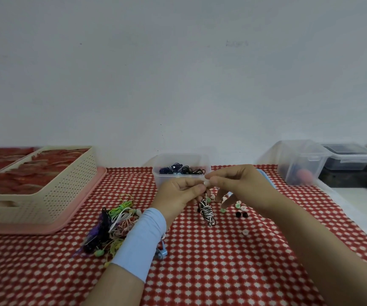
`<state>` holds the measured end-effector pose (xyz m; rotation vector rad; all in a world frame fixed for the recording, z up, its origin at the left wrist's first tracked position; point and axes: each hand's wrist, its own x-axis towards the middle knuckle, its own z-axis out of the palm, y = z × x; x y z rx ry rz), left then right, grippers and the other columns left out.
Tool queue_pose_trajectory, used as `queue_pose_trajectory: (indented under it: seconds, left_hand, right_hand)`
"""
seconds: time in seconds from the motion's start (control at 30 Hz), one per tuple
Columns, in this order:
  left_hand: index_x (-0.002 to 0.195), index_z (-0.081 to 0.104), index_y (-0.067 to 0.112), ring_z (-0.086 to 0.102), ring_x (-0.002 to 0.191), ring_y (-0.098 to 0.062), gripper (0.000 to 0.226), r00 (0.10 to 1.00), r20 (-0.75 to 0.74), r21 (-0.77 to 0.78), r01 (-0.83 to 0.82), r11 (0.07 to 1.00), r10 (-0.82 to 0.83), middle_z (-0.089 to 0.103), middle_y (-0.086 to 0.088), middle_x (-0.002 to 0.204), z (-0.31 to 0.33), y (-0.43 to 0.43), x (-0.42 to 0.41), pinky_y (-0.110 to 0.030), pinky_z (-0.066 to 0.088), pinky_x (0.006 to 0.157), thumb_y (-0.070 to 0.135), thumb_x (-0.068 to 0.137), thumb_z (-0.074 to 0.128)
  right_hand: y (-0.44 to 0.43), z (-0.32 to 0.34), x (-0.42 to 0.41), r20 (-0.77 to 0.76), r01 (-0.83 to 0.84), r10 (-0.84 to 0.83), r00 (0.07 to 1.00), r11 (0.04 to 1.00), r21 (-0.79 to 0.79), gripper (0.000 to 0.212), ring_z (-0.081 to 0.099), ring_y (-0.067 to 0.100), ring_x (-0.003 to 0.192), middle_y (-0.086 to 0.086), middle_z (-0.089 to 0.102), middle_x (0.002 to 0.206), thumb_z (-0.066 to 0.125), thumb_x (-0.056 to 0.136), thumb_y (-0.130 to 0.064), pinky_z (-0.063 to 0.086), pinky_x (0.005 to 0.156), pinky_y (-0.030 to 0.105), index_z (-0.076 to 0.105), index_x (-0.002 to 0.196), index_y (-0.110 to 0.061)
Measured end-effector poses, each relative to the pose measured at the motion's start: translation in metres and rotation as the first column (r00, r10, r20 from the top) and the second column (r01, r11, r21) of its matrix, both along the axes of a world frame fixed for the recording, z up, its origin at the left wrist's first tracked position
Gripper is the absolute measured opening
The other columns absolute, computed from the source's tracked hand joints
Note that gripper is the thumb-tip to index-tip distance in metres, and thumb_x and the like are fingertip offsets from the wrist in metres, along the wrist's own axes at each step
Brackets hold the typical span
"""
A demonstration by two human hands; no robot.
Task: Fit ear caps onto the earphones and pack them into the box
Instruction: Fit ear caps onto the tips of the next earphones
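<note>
My left hand (178, 195) grips a black-and-white striped earphone set whose coiled cord (207, 212) hangs below my fingers. My right hand (242, 184) pinches a small white ear cap (207, 183) against the earbud at the left hand's fingertips. Loose ear caps (239, 206) in white, green and black lie on the cloth under my right hand. A clear plastic box (162, 175) with dark coiled earphones inside stands just behind my hands. A tangle of coloured earphones (114, 224) lies to the left of my left wrist.
A cream perforated basket (52, 195) on a pink tray (85, 206) holds red packets at the left. Clear lidded containers (299, 164) and a dark box (350, 177) stand at the back right. The red-and-white patterned tablecloth (211, 261) covers the table.
</note>
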<state>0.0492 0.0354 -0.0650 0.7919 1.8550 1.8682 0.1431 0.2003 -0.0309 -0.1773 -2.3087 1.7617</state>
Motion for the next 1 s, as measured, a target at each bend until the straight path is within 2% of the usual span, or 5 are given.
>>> queue_pose_trajectory:
  seconds: [0.13,0.37,0.53,0.77,1.0]
  left_hand:
    - [0.095,0.078,0.018,0.061,0.074,-0.013,0.012,0.998,0.035,0.008,0.055,0.998,-0.056,0.074,-0.005,0.086,0.001,-0.001,0.001,-0.027,0.051,0.073,0.015,0.086,0.071]
    - [0.092,0.076,0.019,0.070,0.080,-0.008,0.014,0.996,-0.051,-0.054,0.069,0.996,-0.072,0.077,0.000,0.088,0.004,-0.003,0.002,-0.019,0.054,0.075,0.008,0.084,0.072]
    - [0.083,0.077,0.027,0.072,0.089,-0.013,0.015,0.992,-0.092,-0.108,0.078,0.991,-0.088,0.077,0.000,0.092,0.004,-0.004,0.002,-0.023,0.055,0.086,0.012,0.083,0.074]
    - [0.085,0.075,0.022,0.071,0.082,-0.006,0.014,0.993,-0.082,-0.135,0.069,0.988,-0.081,0.077,0.005,0.084,0.000,-0.005,0.000,-0.015,0.053,0.075,0.008,0.082,0.075]
    - [0.105,0.072,0.008,0.068,0.083,-0.016,0.022,0.994,0.066,-0.007,0.085,0.996,-0.085,0.076,-0.010,0.098,0.000,0.001,0.000,-0.026,0.053,0.077,0.013,0.083,0.073]
  right_hand:
    - [0.004,0.002,0.004,0.056,-0.079,0.083,0.995,0.994,-0.069,0.015,0.068,0.019,0.071,0.016,0.077,0.097,0.070,0.093,-0.015,0.061,0.064,0.036,0.081,0.103,-0.011]
    - [0.006,-0.004,0.002,0.196,-0.100,0.150,0.969,0.964,-0.246,0.012,0.066,0.013,0.069,0.004,0.074,0.078,0.073,0.086,-0.014,0.059,0.063,0.029,0.084,0.089,-0.016]
    - [0.010,-0.004,0.001,0.227,-0.132,0.185,0.956,0.964,-0.229,0.018,0.068,0.013,0.068,0.006,0.075,0.079,0.075,0.080,-0.019,0.059,0.060,0.027,0.082,0.094,-0.012]
    - [0.009,-0.010,-0.003,0.256,-0.102,0.152,0.955,0.975,-0.198,0.030,0.068,0.012,0.066,0.007,0.074,0.079,0.079,0.072,-0.021,0.058,0.057,0.027,0.080,0.098,-0.007]
    - [0.018,-0.006,-0.001,0.163,-0.074,0.104,0.981,0.981,-0.182,0.030,0.070,0.022,0.078,0.005,0.076,0.111,0.069,0.093,-0.031,0.048,0.053,0.027,0.071,0.120,-0.017]
